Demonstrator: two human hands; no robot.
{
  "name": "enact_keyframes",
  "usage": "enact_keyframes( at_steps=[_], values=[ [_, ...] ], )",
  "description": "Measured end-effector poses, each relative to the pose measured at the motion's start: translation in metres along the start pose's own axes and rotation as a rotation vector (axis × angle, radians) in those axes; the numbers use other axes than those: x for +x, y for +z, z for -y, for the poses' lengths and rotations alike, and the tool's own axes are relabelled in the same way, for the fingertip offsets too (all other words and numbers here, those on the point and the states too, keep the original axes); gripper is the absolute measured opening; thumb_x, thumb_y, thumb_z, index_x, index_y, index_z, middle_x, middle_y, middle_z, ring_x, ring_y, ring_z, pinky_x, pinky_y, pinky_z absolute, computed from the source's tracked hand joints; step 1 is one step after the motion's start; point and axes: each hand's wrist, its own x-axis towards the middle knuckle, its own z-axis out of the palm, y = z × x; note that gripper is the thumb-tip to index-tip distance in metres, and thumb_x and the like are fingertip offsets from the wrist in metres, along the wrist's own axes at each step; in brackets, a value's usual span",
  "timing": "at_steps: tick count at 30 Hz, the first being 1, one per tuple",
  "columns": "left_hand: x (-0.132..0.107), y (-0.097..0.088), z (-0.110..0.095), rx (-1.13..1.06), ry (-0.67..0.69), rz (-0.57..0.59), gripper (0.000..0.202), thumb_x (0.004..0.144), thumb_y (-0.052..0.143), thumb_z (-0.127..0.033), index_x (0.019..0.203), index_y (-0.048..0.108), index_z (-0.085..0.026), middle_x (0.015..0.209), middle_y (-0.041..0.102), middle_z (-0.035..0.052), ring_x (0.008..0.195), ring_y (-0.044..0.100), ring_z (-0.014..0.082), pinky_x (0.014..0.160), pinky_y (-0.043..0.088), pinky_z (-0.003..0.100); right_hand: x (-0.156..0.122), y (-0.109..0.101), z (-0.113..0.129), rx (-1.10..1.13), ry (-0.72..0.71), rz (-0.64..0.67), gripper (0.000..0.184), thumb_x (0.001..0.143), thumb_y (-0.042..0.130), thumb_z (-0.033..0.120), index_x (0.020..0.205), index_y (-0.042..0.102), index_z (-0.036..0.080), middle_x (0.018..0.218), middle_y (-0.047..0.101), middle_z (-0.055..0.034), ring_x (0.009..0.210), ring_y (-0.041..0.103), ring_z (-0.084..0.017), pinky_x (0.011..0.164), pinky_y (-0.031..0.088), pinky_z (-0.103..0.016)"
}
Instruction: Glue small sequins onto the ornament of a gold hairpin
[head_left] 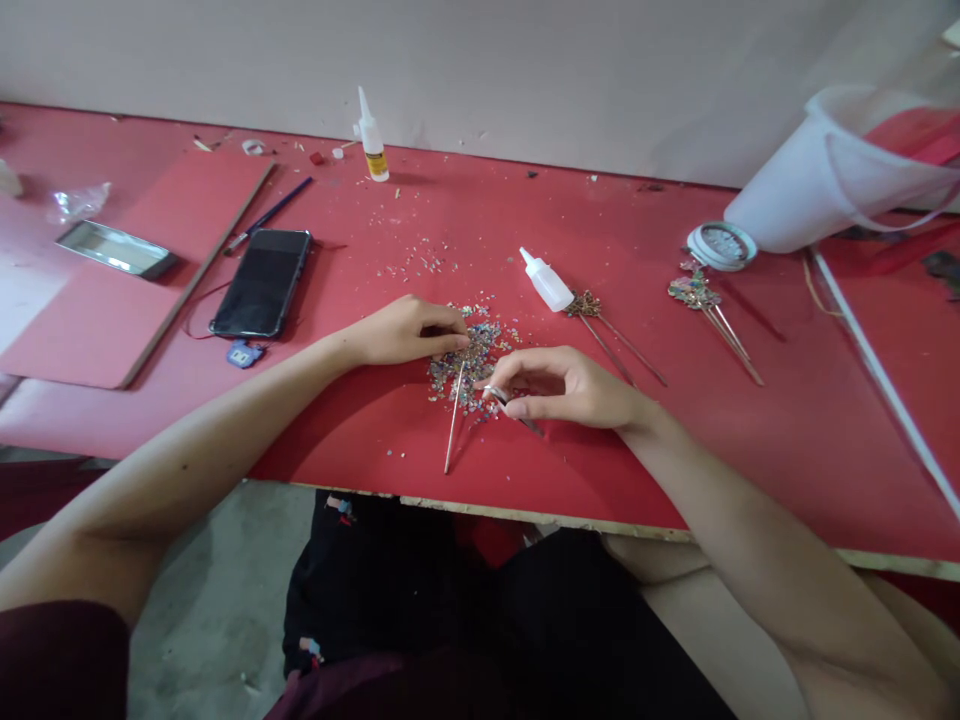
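A heap of small multicoloured chips (471, 362) lies in the middle of the red table (750, 430). My left hand (405, 330) rests at the heap's left edge, fingers curled, pinching the top end of a thin metal stick (453, 420) that runs toward the table's front edge. My right hand (570, 385) sits at the heap's right side, fingers pinched on a pair of tweezers (517, 410) whose tip touches the chips.
A small glue bottle (547, 282) lies behind the heap; another stands (373, 140) near the wall. Decorated sticks (607, 325) (709, 310), a round tin (721, 245), a white bucket (840, 170), a phone (262, 282), a metal tray (116, 248) on a red board (112, 320).
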Motion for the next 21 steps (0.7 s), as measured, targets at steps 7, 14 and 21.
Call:
enact_keyframes(
  at_steps=[7, 14, 21],
  values=[
    [0.0, -0.001, 0.0, -0.017, 0.009, 0.0, 0.024, 0.091, 0.051, -0.033, 0.09, 0.066, -0.014, 0.076, 0.068, 0.0014, 0.065, 0.057, 0.0081, 0.064, 0.041, 0.018, -0.004, 0.001, 0.009, 0.109, 0.024, 0.146, 0.018, 0.081, 0.069, 0.025, 0.096, 0.064, 0.017, 0.089, 0.062, -0.0028, 0.083, 0.06, -0.013, 0.077, 0.049, -0.028],
    [0.0, 0.0, 0.002, -0.021, 0.001, -0.004, 0.026, 0.091, 0.05, -0.035, 0.092, 0.066, -0.015, 0.082, 0.069, 0.0018, 0.069, 0.059, 0.0089, 0.066, 0.041, 0.018, 0.003, 0.003, 0.005, 0.071, 0.014, 0.093, 0.019, 0.079, 0.07, 0.027, 0.094, 0.065, 0.016, 0.086, 0.061, -0.0021, 0.082, 0.059, -0.012, 0.077, 0.048, -0.027],
    [-0.001, 0.0, 0.002, -0.017, -0.017, -0.006, 0.024, 0.091, 0.05, -0.033, 0.093, 0.067, -0.015, 0.081, 0.069, 0.0014, 0.067, 0.057, 0.0082, 0.065, 0.039, 0.018, 0.004, -0.001, -0.001, -0.013, -0.045, -0.166, 0.021, 0.08, 0.07, 0.031, 0.094, 0.063, 0.018, 0.084, 0.06, -0.0009, 0.076, 0.057, -0.011, 0.07, 0.047, -0.024]
  ],
)
